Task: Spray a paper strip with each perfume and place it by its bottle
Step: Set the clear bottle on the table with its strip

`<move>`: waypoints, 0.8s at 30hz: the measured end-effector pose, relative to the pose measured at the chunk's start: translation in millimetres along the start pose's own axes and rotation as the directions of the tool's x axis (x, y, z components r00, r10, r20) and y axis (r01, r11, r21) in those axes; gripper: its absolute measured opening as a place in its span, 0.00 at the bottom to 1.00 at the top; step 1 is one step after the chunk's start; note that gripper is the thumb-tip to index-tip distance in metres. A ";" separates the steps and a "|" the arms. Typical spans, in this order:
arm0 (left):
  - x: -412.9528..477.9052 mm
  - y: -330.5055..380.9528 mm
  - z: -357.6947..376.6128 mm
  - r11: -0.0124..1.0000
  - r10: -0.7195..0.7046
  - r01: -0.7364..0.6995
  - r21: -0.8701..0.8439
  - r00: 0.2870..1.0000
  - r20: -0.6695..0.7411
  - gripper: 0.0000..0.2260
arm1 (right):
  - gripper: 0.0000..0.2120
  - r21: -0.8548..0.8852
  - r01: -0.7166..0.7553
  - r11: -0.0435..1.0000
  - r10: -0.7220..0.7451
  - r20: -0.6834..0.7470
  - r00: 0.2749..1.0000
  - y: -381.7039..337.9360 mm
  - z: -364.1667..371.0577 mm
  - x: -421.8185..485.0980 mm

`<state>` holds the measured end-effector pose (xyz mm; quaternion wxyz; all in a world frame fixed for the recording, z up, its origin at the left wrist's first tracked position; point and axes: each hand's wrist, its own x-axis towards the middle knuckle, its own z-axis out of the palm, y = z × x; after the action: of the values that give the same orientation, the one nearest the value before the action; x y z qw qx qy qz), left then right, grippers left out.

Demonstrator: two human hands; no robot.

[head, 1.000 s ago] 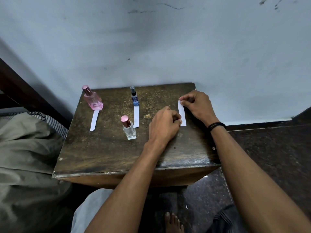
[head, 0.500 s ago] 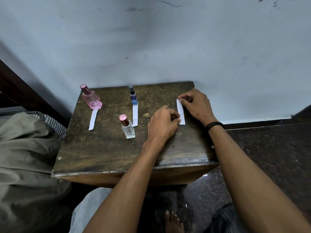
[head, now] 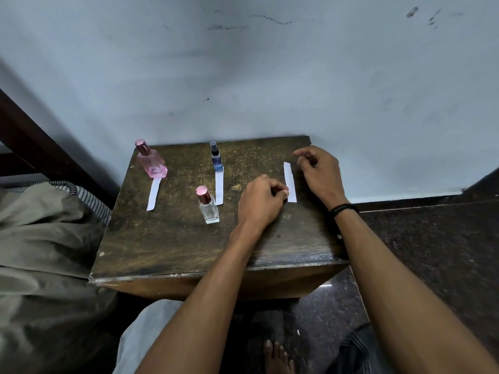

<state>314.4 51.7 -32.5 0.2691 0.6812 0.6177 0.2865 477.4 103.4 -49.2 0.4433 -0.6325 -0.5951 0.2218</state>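
A pale blue-grey wall point(head: 270, 76) stands behind a dark, worn square wooden table point(head: 175, 247), and a heap of grey-green cloth point(head: 40, 238) lies to the left of the table. Both forearms of the person reach over the near edge of the table. The left hand point(head: 260, 201) rests on the table top with its fingers curled, and its thumb and fingertip pinch the near end of a white paper strip point(head: 290, 182), which lies flat on the right part of the table, well apart from all the bottles. The right hand point(head: 320, 174) is just beside the far end of this strip with loosely bent fingers; it holds nothing. A pink glass bottle with a pink metallic cap point(head: 152, 161) stands at the far left corner, and a second white strip point(head: 154, 194) lies in front of it. A clear glass bottle with a pink cap point(head: 208, 205) stands near the middle. A thin dark blue spray bottle point(head: 216, 157) stands at the far middle, with a third white strip point(head: 219, 188) in front of it. A black wristband point(head: 344, 209) is on the right wrist.
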 end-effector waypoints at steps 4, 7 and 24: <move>-9.4 -6.0 2.2 0.999 0.049 -0.049 0.007 0.999 -0.018 0.05 | 0.11 0.020 -0.035 0.999 0.035 -0.023 0.999 -5.1 -3.1 -16.0; -19.4 -7.6 1.9 0.993 0.114 -0.114 0.024 0.993 -0.012 0.06 | 0.10 0.041 -0.036 0.998 0.037 -0.030 0.999 -15.2 -8.9 -25.5; -112.5 -28.3 -35.3 0.973 0.229 -0.230 0.015 0.972 0.043 0.06 | 0.07 0.034 0.059 0.998 -0.063 0.133 0.989 -66.4 -7.5 -116.7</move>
<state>261.3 -57.3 -35.0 0.2401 0.7564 0.5318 0.2956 424.0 -16.4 -19.5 0.4182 -0.5910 -0.6393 0.2591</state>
